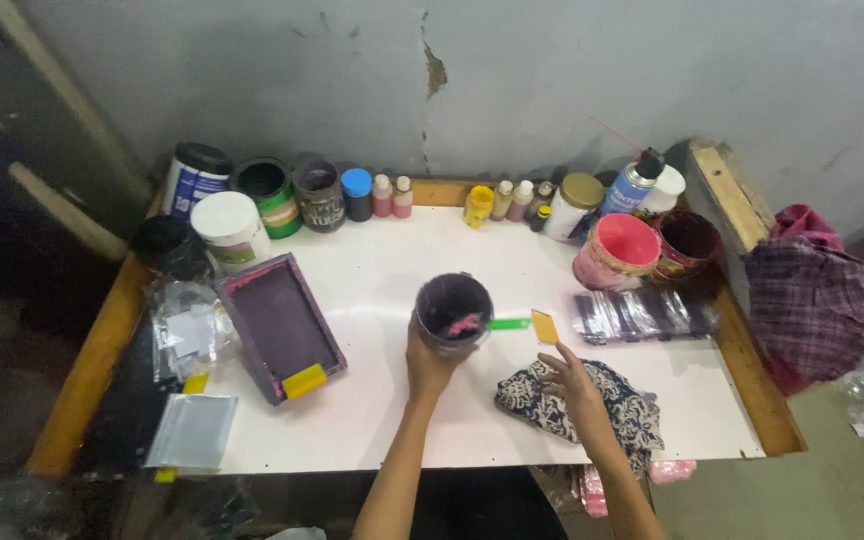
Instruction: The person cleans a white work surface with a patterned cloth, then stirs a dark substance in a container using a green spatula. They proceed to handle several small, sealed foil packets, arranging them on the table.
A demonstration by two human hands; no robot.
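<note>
Your left hand (430, 362) clamps the round dark purple tub of pink ink (453, 311) upright at mid white worktop (382, 280), steadying it, while your right hand (569, 380), fingers loose, rests on the patterned cloth (592, 408) beside the yellow-bladed, green-handled scraper (530, 325).

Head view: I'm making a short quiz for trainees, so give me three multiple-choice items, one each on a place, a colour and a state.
1. Where is the patterned cloth?
A. under the right hand
B. inside the frame
C. on the floor

2. What colour is the paint smear inside the held tub?
A. blue
B. pink
C. white

3. How is the left hand?
A. flat on the table
B. out of view
C. gripping the tub

Answers: 1 A, the hand rests on it; 2 B, pink shows on the dark inside; 3 C, fingers wrap its side.
</note>
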